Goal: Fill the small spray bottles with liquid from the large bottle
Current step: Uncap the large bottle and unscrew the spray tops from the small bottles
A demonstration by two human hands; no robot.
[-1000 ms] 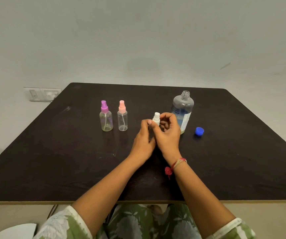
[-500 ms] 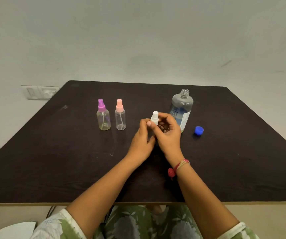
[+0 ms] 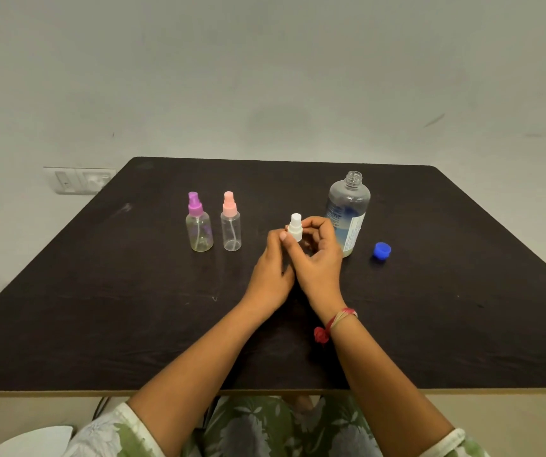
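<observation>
At the table's middle both hands hold a small spray bottle with a white spray cap [image 3: 295, 227]. My left hand [image 3: 273, 272] grips the bottle's body, which is hidden behind the fingers. My right hand [image 3: 318, 258] has its fingers curled round the white cap. Just behind my right hand stands the large clear bottle [image 3: 348, 209], uncapped and partly filled. Its blue cap [image 3: 381, 250] lies on the table to the right. Two more small spray bottles stand upright to the left: one with a purple cap [image 3: 198, 225] and one with a pink cap [image 3: 231, 224].
The dark table [image 3: 100, 308] has its front edge near my lap. A wall switch plate [image 3: 78, 180] sits beyond the table's far left corner. A white object [image 3: 34, 443] shows at the bottom left.
The hands stay on the white-capped bottle with only small finger shifts at the cap. The view has tilted slightly. Nothing else on the table moved.
</observation>
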